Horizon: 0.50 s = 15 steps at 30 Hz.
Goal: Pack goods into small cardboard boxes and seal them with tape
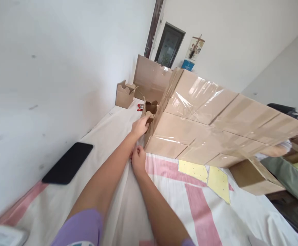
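My left hand (140, 125) reaches forward, its fingers closed on the edge of a small folded cardboard box (151, 109) at the near end of a long row of flat cardboard sheets (215, 123) wrapped in clear film. My right hand (138, 160) sits just below and behind it, curled into a loose fist at the row's lower corner, pressing the striped white and pink cloth (190, 201); I cannot make out anything in it. Both arms wear purple short sleeves.
A black phone (68, 163) lies by the white wall on the left. Another folded box (124, 95) and a small red item (140, 107) stand further back. Two yellow sheets (206, 175) lie on the cloth. A person's arm (277, 150) shows at the right.
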Available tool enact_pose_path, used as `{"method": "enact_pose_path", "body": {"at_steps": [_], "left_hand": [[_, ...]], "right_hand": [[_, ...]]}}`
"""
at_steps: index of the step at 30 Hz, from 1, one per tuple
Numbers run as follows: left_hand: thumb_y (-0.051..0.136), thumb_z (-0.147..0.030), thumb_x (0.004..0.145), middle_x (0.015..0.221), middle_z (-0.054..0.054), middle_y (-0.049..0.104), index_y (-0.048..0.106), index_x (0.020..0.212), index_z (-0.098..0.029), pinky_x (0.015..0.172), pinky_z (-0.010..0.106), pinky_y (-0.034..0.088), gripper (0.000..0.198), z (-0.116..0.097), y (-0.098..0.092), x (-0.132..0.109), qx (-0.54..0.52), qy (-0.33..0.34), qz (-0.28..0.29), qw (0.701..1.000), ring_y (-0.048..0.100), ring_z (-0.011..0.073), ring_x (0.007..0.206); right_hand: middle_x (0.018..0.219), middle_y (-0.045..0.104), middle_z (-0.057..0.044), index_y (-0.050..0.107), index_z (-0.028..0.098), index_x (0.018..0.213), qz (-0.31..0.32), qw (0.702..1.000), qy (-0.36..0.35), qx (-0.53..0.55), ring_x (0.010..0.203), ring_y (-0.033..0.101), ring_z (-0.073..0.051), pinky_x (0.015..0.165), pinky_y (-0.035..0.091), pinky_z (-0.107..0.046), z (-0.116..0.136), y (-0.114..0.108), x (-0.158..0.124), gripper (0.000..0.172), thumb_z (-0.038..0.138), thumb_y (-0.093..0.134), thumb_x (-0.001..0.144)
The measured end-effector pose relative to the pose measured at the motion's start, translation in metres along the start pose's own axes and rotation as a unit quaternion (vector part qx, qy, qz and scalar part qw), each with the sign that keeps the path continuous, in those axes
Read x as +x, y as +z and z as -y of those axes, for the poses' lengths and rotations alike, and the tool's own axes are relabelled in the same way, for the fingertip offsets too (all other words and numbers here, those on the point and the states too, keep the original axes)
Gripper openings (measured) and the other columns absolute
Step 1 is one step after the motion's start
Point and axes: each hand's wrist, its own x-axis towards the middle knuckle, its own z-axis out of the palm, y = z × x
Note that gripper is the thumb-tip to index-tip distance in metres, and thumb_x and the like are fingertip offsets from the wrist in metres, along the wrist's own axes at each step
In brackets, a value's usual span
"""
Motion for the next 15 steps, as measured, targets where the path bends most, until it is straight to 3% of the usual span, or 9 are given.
{"method": "enact_pose_path", "body": {"at_steps": [4,7,10,15], "left_hand": [[0.062,-0.014,0.089,0.154,0.005,0.058,0.064,0.139,-0.031,0.103,0.045,0.052,0.052,0.003,0.010,0.029,0.036,-0.011,0.019,0.999,0.064,0.0340,0.128],[0.057,-0.017,0.093,0.148,0.012,0.061,0.064,0.137,-0.026,0.096,0.050,0.053,0.045,0.012,0.010,0.039,0.076,-0.062,0.009,0.995,0.067,0.0376,0.118],[0.051,-0.020,0.097,0.135,0.014,0.065,0.064,0.135,-0.026,0.088,0.047,0.053,0.040,0.026,0.004,0.039,0.110,-0.093,0.000,0.990,0.070,0.0351,0.107],[0.042,-0.022,0.102,0.133,0.012,0.063,0.064,0.137,-0.028,0.084,0.043,0.051,0.042,0.040,-0.011,0.026,0.106,-0.088,-0.030,0.990,0.066,0.0308,0.102]], "right_hand": [[0.059,0.050,0.005,0.048,0.024,0.072,0.026,0.999,0.024,0.034,0.056,0.047,-0.015,0.052,0.035,-0.026,-0.015,0.000,-0.001,0.022,0.035,0.053,0.090],[0.061,0.050,0.004,0.049,0.024,0.074,0.034,0.995,0.073,0.063,0.054,0.047,-0.014,0.050,0.035,-0.026,-0.009,-0.006,-0.004,0.021,0.037,0.054,0.090],[0.062,0.051,0.004,0.049,0.024,0.074,0.044,0.994,0.087,0.058,0.056,0.048,-0.015,0.052,0.036,-0.026,-0.002,-0.008,-0.007,0.023,0.038,0.054,0.092],[0.066,0.054,0.003,0.052,0.024,0.077,0.037,0.996,0.077,0.030,0.061,0.051,-0.016,0.057,0.040,-0.028,0.003,-0.006,-0.013,0.021,0.038,0.052,0.093]]}}
